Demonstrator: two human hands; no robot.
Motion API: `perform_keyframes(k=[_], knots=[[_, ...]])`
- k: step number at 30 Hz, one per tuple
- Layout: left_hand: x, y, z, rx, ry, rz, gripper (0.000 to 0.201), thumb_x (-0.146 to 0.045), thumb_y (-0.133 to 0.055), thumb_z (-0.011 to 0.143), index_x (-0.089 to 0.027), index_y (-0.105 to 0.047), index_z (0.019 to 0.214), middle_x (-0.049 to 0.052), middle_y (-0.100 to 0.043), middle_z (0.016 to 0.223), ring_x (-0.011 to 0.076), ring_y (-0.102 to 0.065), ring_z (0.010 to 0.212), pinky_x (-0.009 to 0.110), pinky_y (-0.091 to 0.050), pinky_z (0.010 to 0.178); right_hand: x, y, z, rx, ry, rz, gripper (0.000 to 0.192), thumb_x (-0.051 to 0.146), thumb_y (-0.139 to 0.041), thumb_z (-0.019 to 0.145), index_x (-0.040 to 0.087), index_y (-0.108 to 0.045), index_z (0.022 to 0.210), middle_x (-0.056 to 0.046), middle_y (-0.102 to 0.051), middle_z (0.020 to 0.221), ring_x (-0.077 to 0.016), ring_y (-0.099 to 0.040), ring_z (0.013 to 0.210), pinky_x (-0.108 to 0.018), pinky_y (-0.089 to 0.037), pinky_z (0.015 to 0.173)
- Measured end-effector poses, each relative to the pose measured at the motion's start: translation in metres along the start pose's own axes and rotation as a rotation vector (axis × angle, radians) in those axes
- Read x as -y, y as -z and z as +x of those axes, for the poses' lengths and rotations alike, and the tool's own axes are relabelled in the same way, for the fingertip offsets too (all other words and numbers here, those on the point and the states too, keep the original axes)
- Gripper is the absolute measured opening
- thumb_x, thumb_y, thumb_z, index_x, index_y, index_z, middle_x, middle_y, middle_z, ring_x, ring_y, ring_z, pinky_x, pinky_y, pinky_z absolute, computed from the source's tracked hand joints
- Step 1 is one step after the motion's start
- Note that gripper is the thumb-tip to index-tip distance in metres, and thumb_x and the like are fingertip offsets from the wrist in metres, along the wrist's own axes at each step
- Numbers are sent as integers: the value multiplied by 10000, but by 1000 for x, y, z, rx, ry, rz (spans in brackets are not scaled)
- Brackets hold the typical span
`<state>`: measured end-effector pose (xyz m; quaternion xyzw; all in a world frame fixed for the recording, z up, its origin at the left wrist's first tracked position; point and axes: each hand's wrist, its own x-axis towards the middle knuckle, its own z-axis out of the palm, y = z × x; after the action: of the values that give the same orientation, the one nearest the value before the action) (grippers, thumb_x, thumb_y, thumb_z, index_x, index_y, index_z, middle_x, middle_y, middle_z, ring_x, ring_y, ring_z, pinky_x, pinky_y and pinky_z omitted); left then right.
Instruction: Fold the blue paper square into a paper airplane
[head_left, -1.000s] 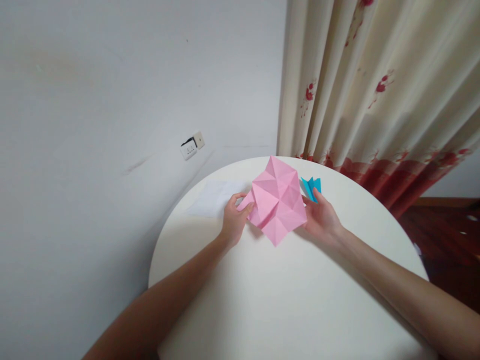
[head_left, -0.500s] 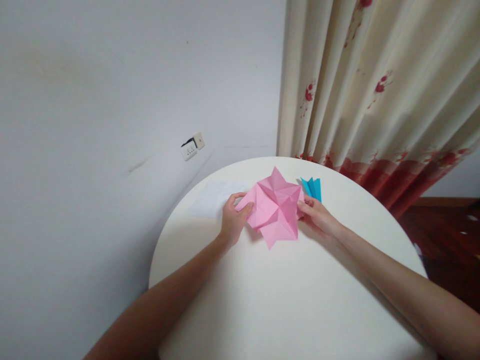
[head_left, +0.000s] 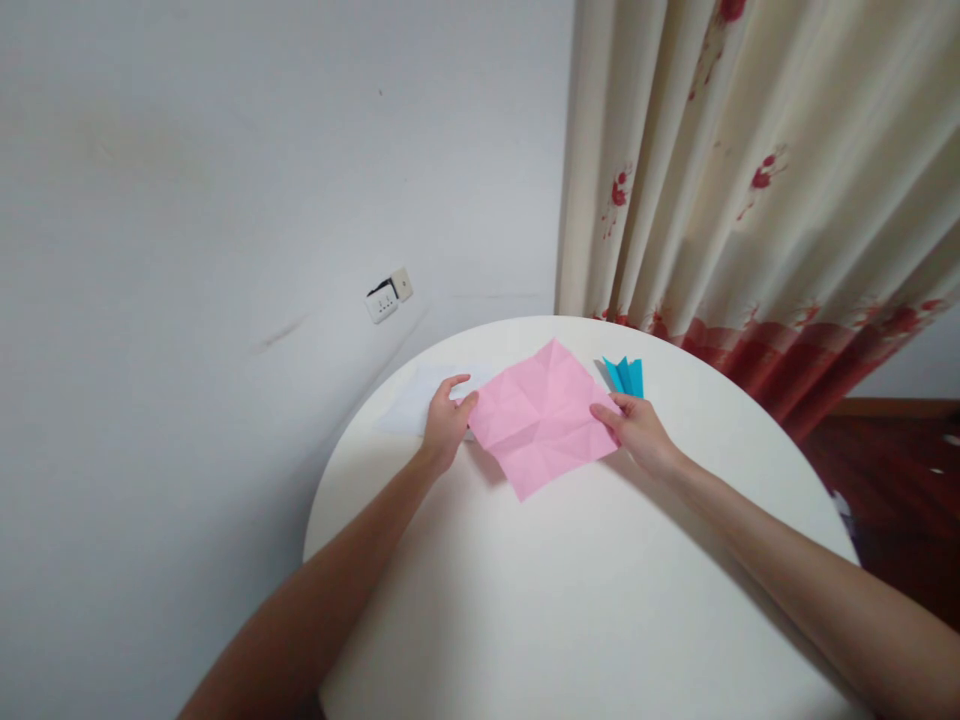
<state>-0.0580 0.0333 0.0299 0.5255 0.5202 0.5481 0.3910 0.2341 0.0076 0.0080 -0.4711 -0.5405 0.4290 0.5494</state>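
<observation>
No writing, label, brand, number or sign can be read anywhere. The pink paper [head_left: 544, 420], the blue paper [head_left: 626, 376] and the white sheet [head_left: 420, 395] are unprinted, the curtain [head_left: 750, 170] carries only red flowers, and the wall socket [head_left: 388, 297] is too small to tell.

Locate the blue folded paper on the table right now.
The blue folded paper lies at the far side of the round white table, just beyond the right hand and right of the pink sheet.

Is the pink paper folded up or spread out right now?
Spread out: the pink paper lies nearly flat, only creases showing, left hand and right hand at opposite corners.
</observation>
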Motion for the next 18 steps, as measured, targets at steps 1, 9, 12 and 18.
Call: perform_keyframes(k=[1,9,12,18], knots=[[2,1,2,4,-18,32,501,-336,-686,763,-190,-569,1228,-95,-473,546,101,-424,442,190,-285,455,1,0,0,-19,-27,10,293,459,-763,777,194,-681,870,-65,-642,655,-181,-552,495,-311,-402,439],[-8,20,13,250,-139,213,320,-223,-503,777,-151,-760,954,22,-652,761,152,-558,675,243,-416,611,0,7,4,-68,6,-47,220,408,-643,809,211,-703,887,9,-490,555,-137,-417,469,-281,-301,457],[-12,23,10,200,-156,318,376,-298,-591,808,-160,-762,1113,-26,-543,609,122,-432,554,230,-319,524,1,7,3,-38,11,-70,269,421,-646,804,192,-745,905,-38,-583,643,-154,-464,516,-304,-365,486],[-12,35,21,37,-154,331,555,-227,-723,725,-162,-704,1276,-64,-473,557,77,-281,475,203,-231,463,-1,-8,-6,189,7,-115,425,409,-745,748,203,-740,1120,-69,-697,849,-170,-570,610,-325,-471,560]])
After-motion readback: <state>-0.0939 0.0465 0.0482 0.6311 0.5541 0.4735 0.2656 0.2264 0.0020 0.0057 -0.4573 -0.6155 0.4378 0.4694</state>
